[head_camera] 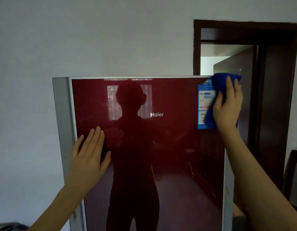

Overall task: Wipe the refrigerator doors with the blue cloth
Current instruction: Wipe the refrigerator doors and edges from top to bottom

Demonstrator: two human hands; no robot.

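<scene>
At the upper right corner of the refrigerator door (169,155), the right hand (227,107) lies flat over the blue cloth (222,80) and presses it against the glossy red panel. Its grip is spread rather than pinching: the fingers reach straight up towards the door's top edge and the thumb angles off to the left, all resting on the cloth. Folds of the cloth stick out above the fingertips and hang below the heel of the palm on the left. Under the cloth sits a blue label (202,100) stuck to the door, partly covered by both cloth and hand.

Lower and to the left, the left hand (89,155) rests open on the same door, its palm on the glass near the left edge, fingers straight and close together, holding nothing.

Between the two hands the white Haier logo (156,114) shows on the panel. The glass mirrors a dark figure and a bright window. The refrigerator is closed, so its contents are hidden. A grey side panel (61,114) runs down the left of the door.

Behind stands a pale wall (94,39), and to the right a dark wooden door frame (244,25) with its door (236,67) swung open.
</scene>
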